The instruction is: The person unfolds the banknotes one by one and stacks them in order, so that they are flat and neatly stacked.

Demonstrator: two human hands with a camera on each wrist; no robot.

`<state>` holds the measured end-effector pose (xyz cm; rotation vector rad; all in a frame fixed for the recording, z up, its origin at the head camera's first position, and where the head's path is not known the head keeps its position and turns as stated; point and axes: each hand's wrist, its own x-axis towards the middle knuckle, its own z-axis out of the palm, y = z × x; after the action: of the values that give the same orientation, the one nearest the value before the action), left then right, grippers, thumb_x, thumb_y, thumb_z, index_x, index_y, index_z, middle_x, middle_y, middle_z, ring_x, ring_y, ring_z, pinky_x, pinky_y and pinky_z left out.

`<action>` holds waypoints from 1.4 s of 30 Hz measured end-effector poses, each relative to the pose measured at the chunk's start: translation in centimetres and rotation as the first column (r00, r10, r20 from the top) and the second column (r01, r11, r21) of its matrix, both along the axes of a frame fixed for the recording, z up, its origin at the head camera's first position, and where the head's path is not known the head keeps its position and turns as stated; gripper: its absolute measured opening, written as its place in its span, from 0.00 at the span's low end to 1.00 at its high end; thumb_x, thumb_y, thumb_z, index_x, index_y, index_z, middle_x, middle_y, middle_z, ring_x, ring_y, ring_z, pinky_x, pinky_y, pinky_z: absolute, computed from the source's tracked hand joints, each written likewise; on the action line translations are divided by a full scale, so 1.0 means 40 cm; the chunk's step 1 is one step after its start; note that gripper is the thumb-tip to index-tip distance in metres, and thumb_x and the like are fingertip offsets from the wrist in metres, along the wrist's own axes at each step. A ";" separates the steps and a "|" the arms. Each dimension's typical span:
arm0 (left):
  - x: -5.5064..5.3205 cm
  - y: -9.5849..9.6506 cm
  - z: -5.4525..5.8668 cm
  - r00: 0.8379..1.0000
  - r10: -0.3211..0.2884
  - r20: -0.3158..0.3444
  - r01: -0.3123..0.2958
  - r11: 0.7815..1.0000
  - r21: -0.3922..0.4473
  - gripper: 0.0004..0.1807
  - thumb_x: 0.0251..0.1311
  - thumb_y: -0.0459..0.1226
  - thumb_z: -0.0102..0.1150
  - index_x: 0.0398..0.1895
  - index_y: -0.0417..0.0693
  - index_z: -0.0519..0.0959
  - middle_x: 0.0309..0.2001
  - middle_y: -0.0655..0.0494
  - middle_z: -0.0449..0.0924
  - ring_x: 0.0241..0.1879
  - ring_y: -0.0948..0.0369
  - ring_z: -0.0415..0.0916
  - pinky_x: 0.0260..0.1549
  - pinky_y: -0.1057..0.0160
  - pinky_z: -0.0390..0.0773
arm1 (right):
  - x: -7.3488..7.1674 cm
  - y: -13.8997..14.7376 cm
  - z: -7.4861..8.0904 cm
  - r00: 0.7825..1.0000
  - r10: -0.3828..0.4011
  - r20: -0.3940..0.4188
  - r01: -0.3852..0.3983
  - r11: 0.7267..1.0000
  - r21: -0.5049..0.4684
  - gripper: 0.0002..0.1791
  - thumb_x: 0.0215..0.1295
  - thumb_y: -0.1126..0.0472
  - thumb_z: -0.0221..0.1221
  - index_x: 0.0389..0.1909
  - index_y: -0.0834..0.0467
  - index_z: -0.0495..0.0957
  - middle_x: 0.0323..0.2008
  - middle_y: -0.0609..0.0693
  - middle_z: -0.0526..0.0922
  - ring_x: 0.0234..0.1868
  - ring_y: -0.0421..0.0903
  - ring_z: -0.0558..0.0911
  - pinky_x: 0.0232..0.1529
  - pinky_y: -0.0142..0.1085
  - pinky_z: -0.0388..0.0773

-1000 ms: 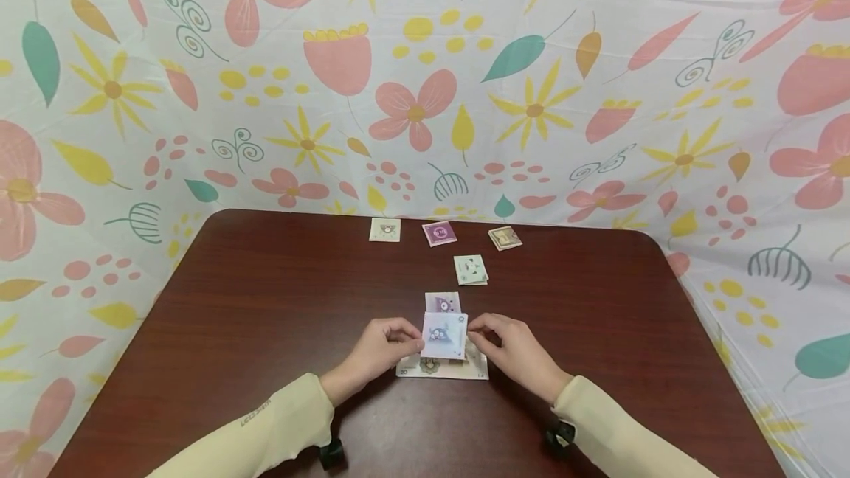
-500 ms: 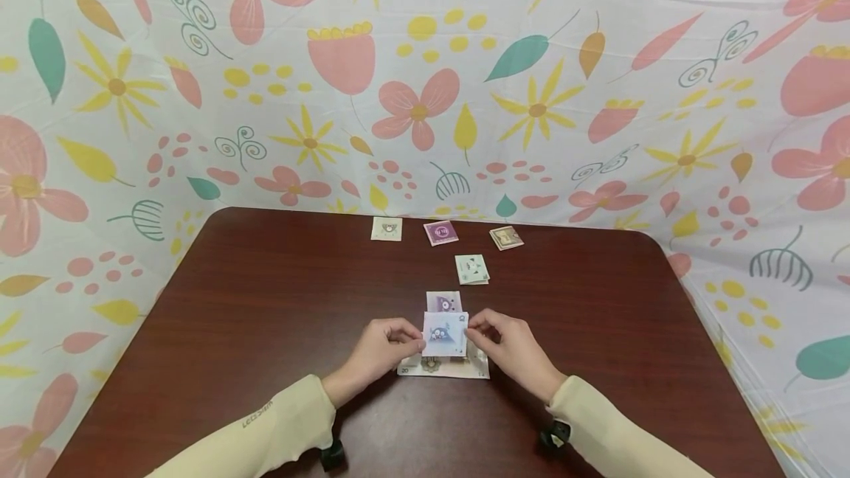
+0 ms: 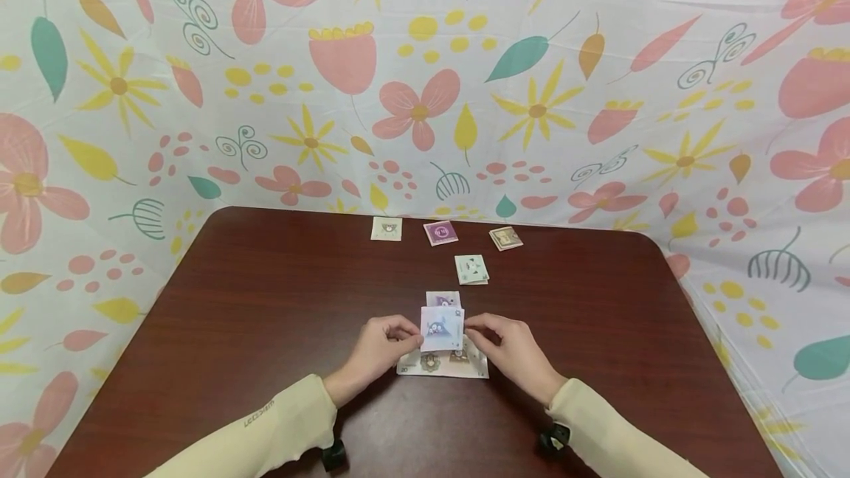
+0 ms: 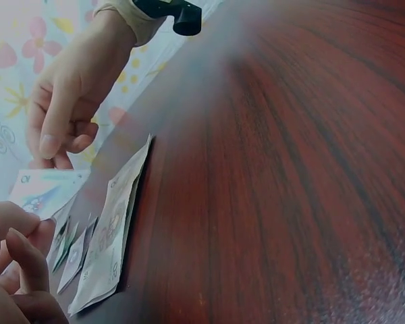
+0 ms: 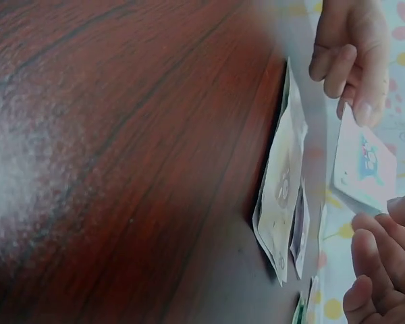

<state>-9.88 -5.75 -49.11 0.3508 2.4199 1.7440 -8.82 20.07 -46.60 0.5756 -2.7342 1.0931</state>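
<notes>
Between both hands is a light-blue folded play banknote (image 3: 441, 329) with a cartoon figure printed on it. My left hand (image 3: 380, 349) pinches its left edge between thumb and fingers. At the opposite edge, my right hand (image 3: 514, 349) pinches it the same way. The note is raised above the table, as both wrist views show. Under it lies a wider cream banknote (image 3: 415, 369) marked 20, partly covered. Just beyond, a purple folded note (image 3: 438, 297) shows only its upper part in the head view.
A pale green folded note (image 3: 471, 270) lies farther out on the dark wooden table (image 3: 279, 279). Along the far edge are a cream note (image 3: 387, 229), a purple note (image 3: 441, 233) and a brown note (image 3: 507, 238). A flowered cloth (image 3: 418, 146) hangs behind.
The light-blue note has shifted slightly away from me and to the left, covering more of the purple note behind it. Both hands keep their hold.
</notes>
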 end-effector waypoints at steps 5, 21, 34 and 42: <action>0.003 0.004 0.001 1.000 -0.025 0.016 0.025 1.000 -0.008 0.03 0.61 0.35 0.73 0.33 0.45 0.88 0.30 0.56 0.88 0.27 0.69 0.77 0.28 0.70 0.76 | 0.000 -0.003 -0.002 1.000 -0.023 -0.011 0.022 0.996 -0.087 0.08 0.64 0.65 0.71 0.39 0.50 0.84 0.32 0.38 0.86 0.32 0.34 0.80 0.35 0.33 0.79; 0.003 0.004 -0.002 0.998 -0.069 -0.009 0.069 0.998 0.009 0.03 0.61 0.33 0.72 0.33 0.43 0.87 0.31 0.54 0.87 0.21 0.70 0.72 0.22 0.71 0.72 | 0.004 -0.001 0.002 0.998 0.001 0.059 0.010 0.984 -0.180 0.08 0.66 0.68 0.69 0.39 0.52 0.83 0.31 0.47 0.87 0.31 0.37 0.81 0.34 0.32 0.80; -0.015 -0.018 -0.007 0.999 -0.037 -0.021 0.039 0.995 0.087 0.03 0.66 0.30 0.67 0.39 0.39 0.87 0.34 0.45 0.87 0.18 0.68 0.71 0.17 0.71 0.72 | 0.003 0.011 0.000 0.995 0.016 0.100 0.012 0.962 -0.272 0.07 0.67 0.68 0.68 0.40 0.52 0.83 0.33 0.44 0.87 0.33 0.44 0.83 0.35 0.33 0.79; -0.045 -0.035 -0.021 1.000 0.007 0.024 -0.010 0.991 0.136 0.08 0.69 0.30 0.64 0.46 0.36 0.87 0.38 0.42 0.89 0.16 0.62 0.71 0.18 0.69 0.72 | 0.004 0.010 0.007 0.990 0.108 0.086 -0.072 0.936 -0.343 0.06 0.68 0.71 0.66 0.42 0.57 0.83 0.34 0.50 0.87 0.33 0.46 0.84 0.36 0.31 0.80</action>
<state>-11.68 -7.14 -49.94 0.3330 2.2954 1.9115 -8.66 20.48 -46.30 0.6095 -2.5315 1.6160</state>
